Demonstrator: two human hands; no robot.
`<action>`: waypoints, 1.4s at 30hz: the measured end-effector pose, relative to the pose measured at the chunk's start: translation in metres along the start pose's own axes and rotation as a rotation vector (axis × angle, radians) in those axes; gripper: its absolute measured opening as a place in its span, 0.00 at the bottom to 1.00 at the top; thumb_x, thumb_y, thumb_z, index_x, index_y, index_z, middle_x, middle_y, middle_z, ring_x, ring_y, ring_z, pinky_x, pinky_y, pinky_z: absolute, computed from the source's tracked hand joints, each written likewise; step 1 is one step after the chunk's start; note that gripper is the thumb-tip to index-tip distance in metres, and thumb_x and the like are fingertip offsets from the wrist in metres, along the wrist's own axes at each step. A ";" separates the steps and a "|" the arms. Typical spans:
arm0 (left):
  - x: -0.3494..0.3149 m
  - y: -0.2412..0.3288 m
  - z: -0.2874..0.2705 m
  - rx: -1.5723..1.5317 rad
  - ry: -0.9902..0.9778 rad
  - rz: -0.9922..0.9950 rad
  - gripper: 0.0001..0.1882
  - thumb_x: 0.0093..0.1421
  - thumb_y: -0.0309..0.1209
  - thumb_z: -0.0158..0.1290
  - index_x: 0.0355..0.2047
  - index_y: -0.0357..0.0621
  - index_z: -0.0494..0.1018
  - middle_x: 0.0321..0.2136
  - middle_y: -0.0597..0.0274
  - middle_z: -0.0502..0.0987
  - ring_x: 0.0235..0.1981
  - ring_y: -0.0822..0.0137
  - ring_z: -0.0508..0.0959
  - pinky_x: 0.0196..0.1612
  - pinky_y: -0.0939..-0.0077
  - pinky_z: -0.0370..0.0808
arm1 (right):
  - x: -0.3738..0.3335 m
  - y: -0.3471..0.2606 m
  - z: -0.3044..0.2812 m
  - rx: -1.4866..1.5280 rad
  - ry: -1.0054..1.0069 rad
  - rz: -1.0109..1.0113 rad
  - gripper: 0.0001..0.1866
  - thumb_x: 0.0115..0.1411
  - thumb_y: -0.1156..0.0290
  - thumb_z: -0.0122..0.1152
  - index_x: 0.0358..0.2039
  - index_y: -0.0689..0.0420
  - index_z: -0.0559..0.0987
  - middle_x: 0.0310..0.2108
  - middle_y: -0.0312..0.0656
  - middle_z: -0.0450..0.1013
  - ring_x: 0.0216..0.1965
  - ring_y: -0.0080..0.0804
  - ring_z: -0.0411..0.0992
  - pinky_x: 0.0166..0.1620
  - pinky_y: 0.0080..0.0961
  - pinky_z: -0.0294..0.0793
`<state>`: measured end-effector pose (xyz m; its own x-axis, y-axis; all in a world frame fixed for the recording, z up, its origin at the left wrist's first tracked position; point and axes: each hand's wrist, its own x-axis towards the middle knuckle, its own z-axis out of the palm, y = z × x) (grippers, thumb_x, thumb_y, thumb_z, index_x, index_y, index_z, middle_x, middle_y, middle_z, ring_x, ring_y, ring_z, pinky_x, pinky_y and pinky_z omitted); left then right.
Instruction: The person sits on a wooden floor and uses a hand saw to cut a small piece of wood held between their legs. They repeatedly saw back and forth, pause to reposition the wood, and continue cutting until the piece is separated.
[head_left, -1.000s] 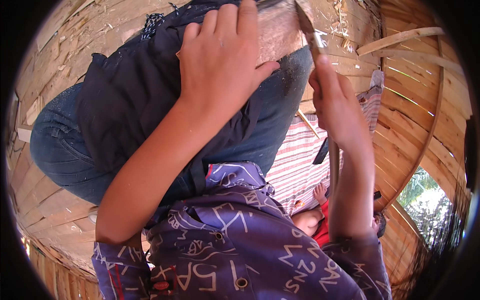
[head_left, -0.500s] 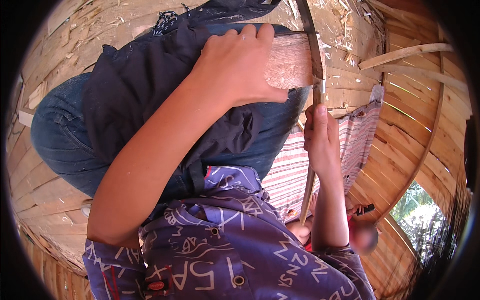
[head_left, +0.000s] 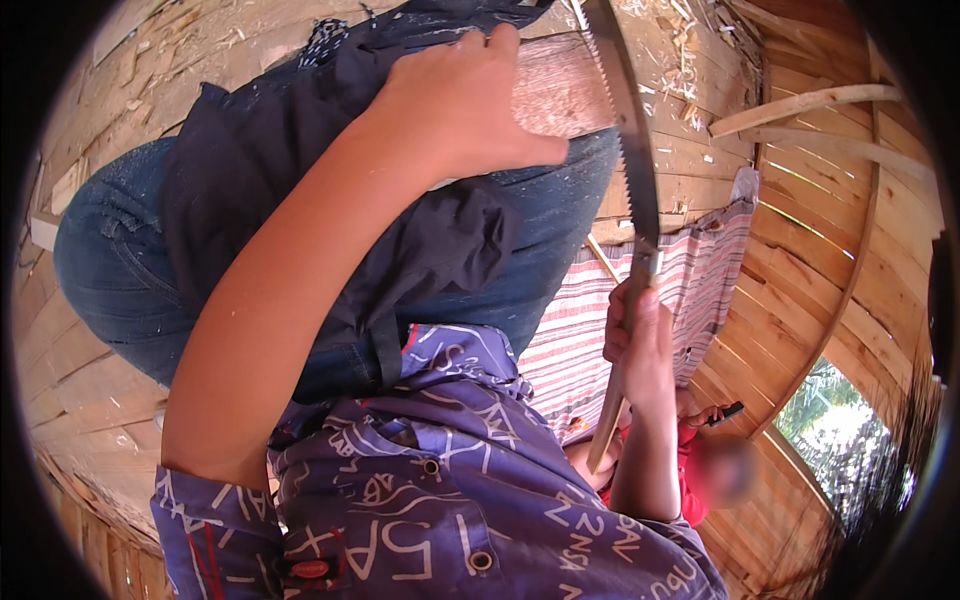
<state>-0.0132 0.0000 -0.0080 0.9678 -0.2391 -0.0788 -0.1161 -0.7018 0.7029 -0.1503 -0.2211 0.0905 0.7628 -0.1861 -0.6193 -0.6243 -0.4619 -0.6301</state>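
The step in hand looks like sawing at the end of a rough-faced wood block, which lies at the top centre of the frame, over the thigh of the blue jeans. The left hand grasps the block from above, its fingers reaching the upper edge and its thumb standing apart along the lower edge; the block's underside is hidden, as is the part beneath the palm. The right hand, right of centre, is clenched around the wooden handle of a curved handsaw. The handle tapers down toward the lower right, and the blade runs up to the top of the frame, teeth facing left, passing at the block's right end. Whether the teeth bite into the wood or only pass by it, I cannot tell.

Another stroke would call for a firm left hold, the thumb clear of the toothed edge, and the blade guided along one line by the right hand. The dark cloth bunched at left of centre is soft, so the block could rock under pressure. Wood shavings litter the floorboards at upper right; a striped cloth lies below them.
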 end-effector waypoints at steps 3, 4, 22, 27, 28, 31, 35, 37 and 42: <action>-0.001 0.000 -0.003 0.032 -0.024 0.018 0.43 0.43 0.54 0.61 0.49 0.31 0.63 0.42 0.38 0.74 0.43 0.42 0.76 0.46 0.58 0.73 | -0.004 0.007 -0.003 -0.117 0.008 -0.043 0.28 0.70 0.49 0.33 0.25 0.59 0.68 0.16 0.28 0.56 0.18 0.16 0.52 0.22 0.18 0.52; -0.001 0.001 -0.001 0.033 -0.002 0.026 0.43 0.43 0.53 0.61 0.49 0.31 0.63 0.42 0.38 0.74 0.43 0.42 0.76 0.46 0.58 0.73 | -0.008 0.002 -0.004 -0.099 0.009 -0.003 0.28 0.70 0.49 0.33 0.25 0.59 0.68 0.16 0.28 0.55 0.19 0.16 0.52 0.22 0.18 0.52; -0.001 -0.001 -0.006 0.052 0.117 0.036 0.41 0.42 0.56 0.63 0.44 0.32 0.68 0.37 0.45 0.75 0.39 0.51 0.78 0.40 0.60 0.75 | -0.002 -0.052 -0.029 -0.247 -0.030 0.167 0.27 0.67 0.42 0.35 0.28 0.53 0.68 0.15 0.26 0.54 0.14 0.13 0.48 0.17 0.16 0.45; -0.006 -0.001 -0.008 0.005 0.250 0.092 0.30 0.52 0.52 0.58 0.36 0.33 0.68 0.31 0.48 0.74 0.36 0.51 0.76 0.40 0.60 0.74 | 0.000 -0.076 -0.031 -0.416 -0.078 0.169 0.28 0.69 0.46 0.34 0.26 0.57 0.69 0.14 0.26 0.54 0.16 0.15 0.51 0.19 0.19 0.48; -0.004 -0.001 -0.010 0.013 0.223 0.085 0.29 0.52 0.51 0.58 0.36 0.34 0.68 0.31 0.48 0.74 0.36 0.52 0.76 0.40 0.61 0.74 | 0.000 -0.080 -0.029 -0.370 -0.077 0.214 0.28 0.69 0.46 0.34 0.27 0.57 0.69 0.14 0.26 0.54 0.16 0.14 0.51 0.19 0.19 0.49; 0.000 0.000 -0.017 0.011 0.197 0.073 0.26 0.51 0.48 0.60 0.34 0.35 0.68 0.31 0.49 0.74 0.37 0.53 0.76 0.39 0.63 0.74 | -0.002 -0.088 -0.026 -0.253 -0.065 0.323 0.28 0.68 0.43 0.34 0.29 0.56 0.68 0.16 0.27 0.55 0.15 0.13 0.49 0.19 0.17 0.48; 0.001 0.001 -0.020 -0.033 0.292 0.053 0.24 0.49 0.43 0.62 0.34 0.35 0.69 0.31 0.50 0.74 0.37 0.53 0.76 0.39 0.63 0.73 | 0.001 -0.098 -0.024 -0.284 -0.025 0.339 0.28 0.65 0.38 0.35 0.32 0.53 0.65 0.17 0.28 0.55 0.14 0.13 0.46 0.17 0.15 0.44; -0.001 0.000 -0.022 -0.052 0.313 0.053 0.23 0.48 0.40 0.63 0.34 0.35 0.69 0.31 0.50 0.74 0.37 0.53 0.76 0.40 0.63 0.73 | 0.004 -0.107 -0.019 -0.320 0.028 0.363 0.28 0.65 0.38 0.35 0.31 0.53 0.64 0.16 0.28 0.54 0.14 0.13 0.46 0.16 0.15 0.44; -0.002 -0.003 -0.021 -0.095 0.337 0.063 0.22 0.47 0.37 0.63 0.35 0.35 0.69 0.31 0.51 0.74 0.37 0.53 0.75 0.40 0.64 0.73 | 0.006 -0.126 -0.015 -0.329 0.042 0.398 0.29 0.65 0.37 0.34 0.29 0.53 0.64 0.14 0.28 0.52 0.13 0.14 0.45 0.16 0.16 0.45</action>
<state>-0.0105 0.0169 0.0054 0.9806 -0.0336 0.1931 -0.1715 -0.6237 0.7626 -0.0651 -0.1769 0.1729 0.4878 -0.4341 -0.7574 -0.7861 -0.5958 -0.1647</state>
